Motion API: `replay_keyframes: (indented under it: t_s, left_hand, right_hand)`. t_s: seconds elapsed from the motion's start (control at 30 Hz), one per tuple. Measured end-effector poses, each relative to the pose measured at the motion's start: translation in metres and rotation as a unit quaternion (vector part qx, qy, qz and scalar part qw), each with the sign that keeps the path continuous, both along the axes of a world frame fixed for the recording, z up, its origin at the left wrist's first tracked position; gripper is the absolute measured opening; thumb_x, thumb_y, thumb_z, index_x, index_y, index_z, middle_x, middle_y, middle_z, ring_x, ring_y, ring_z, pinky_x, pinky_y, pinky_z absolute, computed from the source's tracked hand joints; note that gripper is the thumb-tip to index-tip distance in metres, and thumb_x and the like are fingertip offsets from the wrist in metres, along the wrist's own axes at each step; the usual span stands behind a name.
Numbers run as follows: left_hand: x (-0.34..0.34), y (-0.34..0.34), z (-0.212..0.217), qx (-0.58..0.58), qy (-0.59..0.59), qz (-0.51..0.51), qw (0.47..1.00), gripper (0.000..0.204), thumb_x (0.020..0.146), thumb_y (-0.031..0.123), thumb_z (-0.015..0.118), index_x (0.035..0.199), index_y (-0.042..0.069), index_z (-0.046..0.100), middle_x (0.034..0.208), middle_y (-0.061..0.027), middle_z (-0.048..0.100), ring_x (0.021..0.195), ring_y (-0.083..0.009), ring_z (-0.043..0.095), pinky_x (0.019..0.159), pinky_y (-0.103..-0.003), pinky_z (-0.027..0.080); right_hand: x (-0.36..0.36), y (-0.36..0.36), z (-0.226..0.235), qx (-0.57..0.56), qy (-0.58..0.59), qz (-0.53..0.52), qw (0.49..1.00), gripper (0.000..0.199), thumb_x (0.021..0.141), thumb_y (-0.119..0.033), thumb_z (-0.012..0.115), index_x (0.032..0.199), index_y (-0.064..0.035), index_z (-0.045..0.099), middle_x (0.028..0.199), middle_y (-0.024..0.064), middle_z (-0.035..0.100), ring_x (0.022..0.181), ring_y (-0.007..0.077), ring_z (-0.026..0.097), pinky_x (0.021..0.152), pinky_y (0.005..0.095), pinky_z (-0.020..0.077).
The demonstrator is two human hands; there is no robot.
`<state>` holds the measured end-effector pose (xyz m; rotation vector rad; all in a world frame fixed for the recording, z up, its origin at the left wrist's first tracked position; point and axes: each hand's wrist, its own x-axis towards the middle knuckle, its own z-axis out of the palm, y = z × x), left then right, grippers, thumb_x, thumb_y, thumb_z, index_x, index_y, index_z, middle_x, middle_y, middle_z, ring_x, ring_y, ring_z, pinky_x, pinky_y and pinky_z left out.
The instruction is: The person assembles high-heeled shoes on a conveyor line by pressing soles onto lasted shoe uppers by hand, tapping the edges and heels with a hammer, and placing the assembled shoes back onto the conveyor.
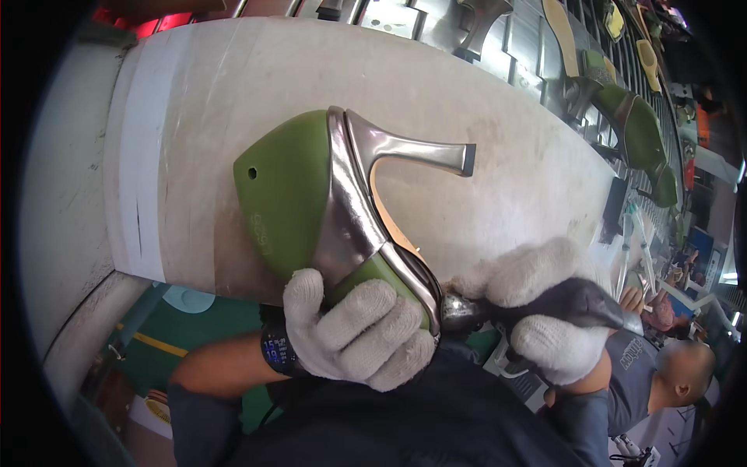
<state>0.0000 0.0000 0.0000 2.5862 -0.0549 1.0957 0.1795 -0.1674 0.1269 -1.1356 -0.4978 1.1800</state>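
Observation:
A high-heeled shoe (354, 206) in shiny bronze-grey lies on its side, with a green shoe last (284, 179) inside it. Its slim heel points right and its toe is turned toward me. My left hand (354, 331), in a white knitted glove, is closed round the front part of the shoe and last. My right hand (545, 303), gloved the same way, grips a dark-handled tool (568, 303). The tool's rounded metal head (461, 313) is against or just beside the toe; contact cannot be made out. Its exact kind is unclear.
Under the shoe is a worn beige work surface (257, 86). Beyond it runs a metal slatted conveyor (521, 47) with more heels, soles and another green last (646, 140). At the right sits another person (654, 373) in a grey shirt. A white wall or panel (66, 171) borders the left.

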Motion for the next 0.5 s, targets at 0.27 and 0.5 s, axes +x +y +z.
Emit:
replay_keyframes:
  t_s: [0.27, 0.5]
  left_hand:
    - [0.014, -0.011, -0.012, -0.04, -0.063, 0.038, 0.996, 0.047, 0.104, 0.036, 0.069, 0.147, 0.025, 0.055, 0.143, 0.0039, 0.056, 0.146, -0.018, 0.055, 0.125, -0.068, 0.034]
    - [0.007, -0.006, -0.007, -0.04, -0.054, 0.023, 0.997, 0.04, 0.104, 0.035, 0.067, 0.143, 0.027, 0.058, 0.146, 0.0063, 0.056, 0.149, -0.0159, 0.05, 0.112, -0.057, 0.039]
  right_hand:
    - [0.038, 0.062, 0.014, -0.242, 0.011, -0.06, 0.968, 0.036, 0.085, -0.015, 0.082, 0.111, 0.0059, 0.068, 0.116, 0.0339, 0.077, 0.104, 0.0427, 0.079, 0.098, 0.0531, 0.064]
    - [0.017, 0.093, 0.021, -0.247, -0.03, -0.087, 0.965, 0.034, 0.094, -0.02, 0.07, 0.115, 0.0077, 0.071, 0.116, 0.0283, 0.079, 0.101, 0.0322, 0.078, 0.093, 0.0414, 0.0625]
